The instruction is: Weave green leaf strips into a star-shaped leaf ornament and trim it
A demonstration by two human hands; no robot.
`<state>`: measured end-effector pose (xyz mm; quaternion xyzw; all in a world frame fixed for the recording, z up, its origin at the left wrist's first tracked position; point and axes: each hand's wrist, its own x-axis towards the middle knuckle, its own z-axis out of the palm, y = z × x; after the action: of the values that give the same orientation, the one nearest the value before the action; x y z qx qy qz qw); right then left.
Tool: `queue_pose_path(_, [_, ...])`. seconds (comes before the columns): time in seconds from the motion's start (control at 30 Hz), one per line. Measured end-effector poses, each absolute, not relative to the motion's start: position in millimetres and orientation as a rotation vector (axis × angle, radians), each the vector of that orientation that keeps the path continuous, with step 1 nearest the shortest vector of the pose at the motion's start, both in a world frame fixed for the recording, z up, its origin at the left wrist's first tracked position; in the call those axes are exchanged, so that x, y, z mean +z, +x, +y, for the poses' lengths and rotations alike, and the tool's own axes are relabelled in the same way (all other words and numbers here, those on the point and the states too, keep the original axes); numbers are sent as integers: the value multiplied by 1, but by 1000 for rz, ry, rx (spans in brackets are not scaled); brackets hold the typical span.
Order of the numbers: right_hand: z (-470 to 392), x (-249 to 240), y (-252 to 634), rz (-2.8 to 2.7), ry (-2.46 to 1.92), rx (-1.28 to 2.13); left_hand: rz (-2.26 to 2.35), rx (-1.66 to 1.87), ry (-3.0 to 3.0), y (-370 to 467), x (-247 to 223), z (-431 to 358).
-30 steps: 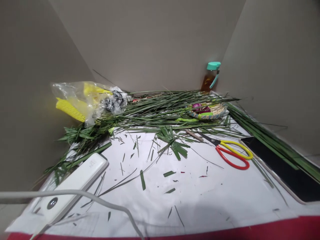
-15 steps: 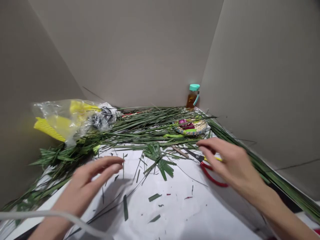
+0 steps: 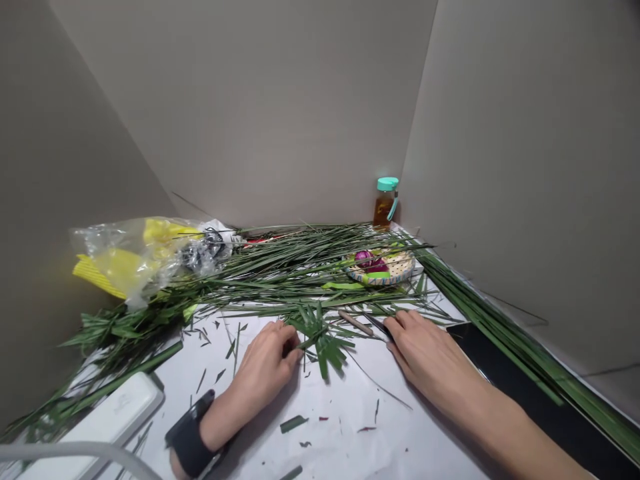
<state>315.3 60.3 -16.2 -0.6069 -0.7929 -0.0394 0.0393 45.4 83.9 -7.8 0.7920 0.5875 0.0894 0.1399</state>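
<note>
A green woven leaf piece [image 3: 327,345], its cut strips fanning out like a star, lies on the white paper [image 3: 360,453]. My left hand [image 3: 273,360] is at its left edge, thumb and fingers closed on a thin leaf strip there. My right hand [image 3: 425,347] is closed over the scissors [image 3: 379,325], whose handles are hidden beneath the palm; just the dark blades stick out toward the left. Beside the blades lies a short brown stick [image 3: 355,323]. A dark watch [image 3: 193,433] is on my left wrist.
Long green leaf blades [image 3: 280,267] pile up at the back, with a woven basket [image 3: 400,275] holding purple onions [image 3: 364,259]. A capped bottle [image 3: 384,207], a plastic bag [image 3: 125,260], a white power strip [image 3: 120,417] and a black tablet-like slab [image 3: 520,387] surround the paper.
My left hand has moved right and down onto the leaf piece, closing on a strip. My right hand has lowered over the scissors, covering their red and yellow handles.
</note>
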Motion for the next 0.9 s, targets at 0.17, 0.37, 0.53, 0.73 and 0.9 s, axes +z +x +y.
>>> queue_pose_path(0.17, [66,-23,315,-2427,-1827,-126,1642,540,2341,29,3,83])
queue_pose_path(0.37, [71,-32,319,-2405,-1703,-153,1497,1115,2464,20,34,71])
queue_pose_path(0.53, [71,-33,323,-2305,-1624,-192,1445,1549,2481,27,57,53])
queue_pose_path(0.73, [68,-30,319,-2288,-1558,-207,1442,1750,2267,33,49,43])
queue_pose_path(0.9, [68,-25,313,-2326,-1538,-165,1426,1686,2121,32,35,46])
